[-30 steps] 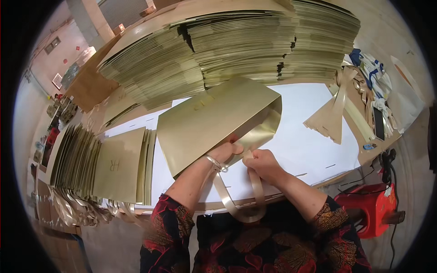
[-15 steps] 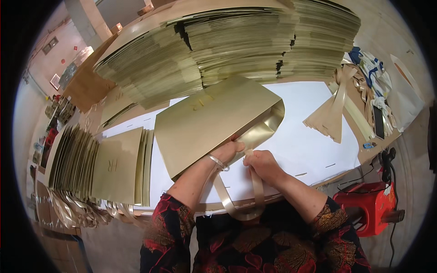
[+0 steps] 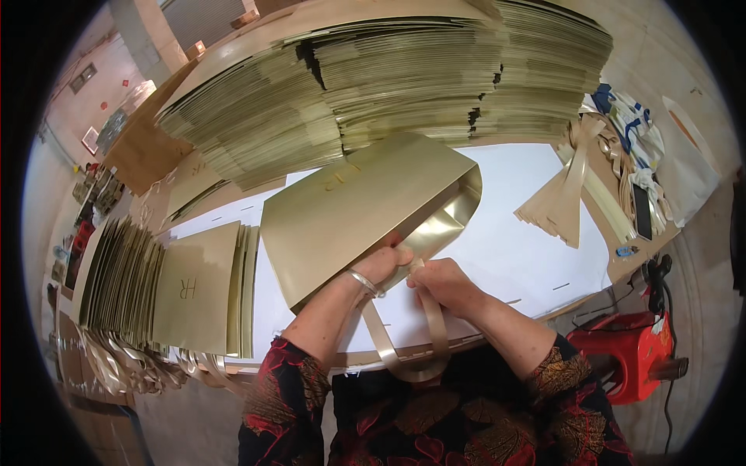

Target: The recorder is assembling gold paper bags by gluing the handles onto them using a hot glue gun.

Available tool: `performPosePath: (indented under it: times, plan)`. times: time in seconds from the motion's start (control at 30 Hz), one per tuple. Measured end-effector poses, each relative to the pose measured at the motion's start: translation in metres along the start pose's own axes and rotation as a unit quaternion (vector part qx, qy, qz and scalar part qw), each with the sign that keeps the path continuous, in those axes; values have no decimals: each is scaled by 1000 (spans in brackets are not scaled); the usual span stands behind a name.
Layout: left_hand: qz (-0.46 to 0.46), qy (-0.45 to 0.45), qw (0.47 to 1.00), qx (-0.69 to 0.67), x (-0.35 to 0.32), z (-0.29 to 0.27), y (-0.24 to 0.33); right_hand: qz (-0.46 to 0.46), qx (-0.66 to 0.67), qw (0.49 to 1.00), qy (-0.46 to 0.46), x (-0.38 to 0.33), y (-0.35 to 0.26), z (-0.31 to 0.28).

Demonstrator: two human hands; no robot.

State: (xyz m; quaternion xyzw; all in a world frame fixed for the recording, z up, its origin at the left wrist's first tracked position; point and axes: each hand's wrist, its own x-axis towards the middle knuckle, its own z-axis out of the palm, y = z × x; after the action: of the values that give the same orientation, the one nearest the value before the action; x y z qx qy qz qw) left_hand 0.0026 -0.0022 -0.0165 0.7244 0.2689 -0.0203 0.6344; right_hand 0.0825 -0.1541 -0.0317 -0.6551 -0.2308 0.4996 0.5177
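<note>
A gold paper bag (image 3: 350,213) lies tilted on the white-covered table, its open mouth towards the right and towards me. At the near edge of that mouth my left hand (image 3: 381,266) is closed on the bag's rim, some fingers hidden inside. Right beside it, my right hand (image 3: 448,284) pinches one end of a beige satin ribbon (image 3: 381,335) close to the rim. The ribbon hangs in a loop below both hands, over the table's front edge. Where its ends meet the bag is hidden by my fingers.
Tall stacks of flat gold bags (image 3: 404,78) line the back. Finished-looking bags with ribbon handles (image 3: 194,287) stand at the left. Loose ribbons (image 3: 563,202), a dark phone (image 3: 642,211) and cloths lie at the right. A red stool (image 3: 625,357) stands below the right corner.
My right hand has shifted slightly left and up, its fingertips now close against my left fingers. The ribbon loop follows a little; the bag stays nearly in place.
</note>
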Motion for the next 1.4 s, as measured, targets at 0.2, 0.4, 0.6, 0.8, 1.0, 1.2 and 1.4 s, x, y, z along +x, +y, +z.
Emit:
performPosePath:
  times: [0.2, 0.4, 0.6, 0.8, 1.0, 1.2, 1.4]
  plan:
    - [-17, -12, 1000, 10, -3, 0, 7, -33, 34, 999, 6, 2, 7, -2]
    - [7, -1, 999, 40, -12, 2, 15, -12, -28, 1000, 2, 5, 5, -3]
    - [-11, -4, 996, 83, -6, 2, 7, 10, 25, 1000, -14, 7, 2, -3]
    - [-11, 20, 995, 99, -4, 4, 2, -26, 68, 997, 4, 1, 6, 0]
    - [13, 19, 996, 88, 5, 3, -8, -53, 103, 993, 10, 0, 12, 0]
    - [-7, 28, 998, 57, -1, 11, 6, -95, 3, 995, 18, 2, 18, -8]
    - [14, 137, 917, 373, 1, 16, -20, -207, -438, 861, 154, -15, -13, -18]
